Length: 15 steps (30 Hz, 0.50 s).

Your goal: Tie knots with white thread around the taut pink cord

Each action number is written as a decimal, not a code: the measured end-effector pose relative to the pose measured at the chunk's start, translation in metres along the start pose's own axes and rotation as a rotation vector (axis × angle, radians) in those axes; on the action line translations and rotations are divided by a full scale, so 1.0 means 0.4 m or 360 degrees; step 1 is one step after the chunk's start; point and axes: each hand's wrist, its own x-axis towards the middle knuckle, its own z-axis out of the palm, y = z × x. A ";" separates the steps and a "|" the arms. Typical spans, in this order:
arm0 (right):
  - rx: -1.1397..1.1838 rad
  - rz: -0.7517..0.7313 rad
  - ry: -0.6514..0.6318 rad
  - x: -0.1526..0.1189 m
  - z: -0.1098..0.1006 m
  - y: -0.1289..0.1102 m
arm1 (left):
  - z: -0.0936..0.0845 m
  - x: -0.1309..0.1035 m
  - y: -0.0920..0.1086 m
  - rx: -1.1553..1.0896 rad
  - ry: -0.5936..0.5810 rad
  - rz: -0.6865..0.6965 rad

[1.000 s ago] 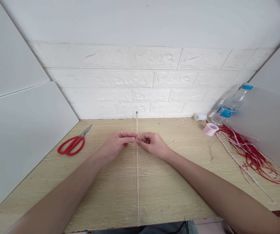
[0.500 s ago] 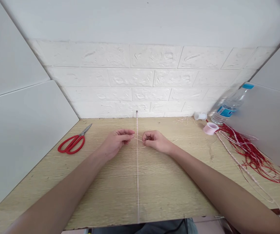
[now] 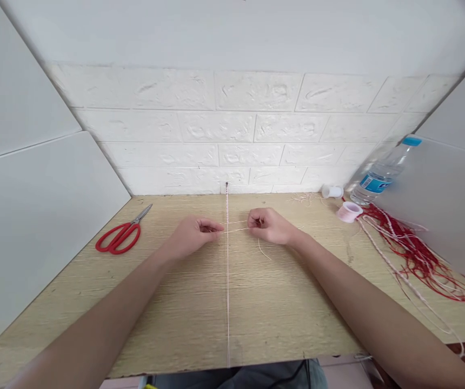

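Fingers [image 3: 216, 228] of the left hand [image 3: 192, 237] and right hand [image 3: 271, 226] pinched thin pale working threads [image 3: 238, 229], drawing them sideways across the taut pinkish cord [image 3: 227, 281] stretched along the wooden tabletop [image 3: 175, 302], apparently to tighten a knot.

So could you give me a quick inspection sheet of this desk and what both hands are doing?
Surface: wooden table, light grain, against a white brick wall.
Job's things: taut pink cord running from a wall pin toward the person; thin strands stretched sideways across it between the hands.
Clutter: red scissors on the left; pink spool, white spool, water bottle and a red thread bundle on the right.
Hands: left hand and right hand each pinch a strand end, one either side of the cord.
Cables: nothing seen.
Surroundings: white panels on both sides.
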 end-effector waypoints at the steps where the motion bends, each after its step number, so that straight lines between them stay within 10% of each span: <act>1: -0.0060 -0.0021 0.0003 0.000 -0.001 0.003 | 0.000 -0.003 0.002 0.0078 -0.0022 0.0028; 15: -0.0389 -0.0056 0.0064 0.001 -0.021 0.033 | -0.003 -0.001 0.001 0.0380 -0.0026 0.0199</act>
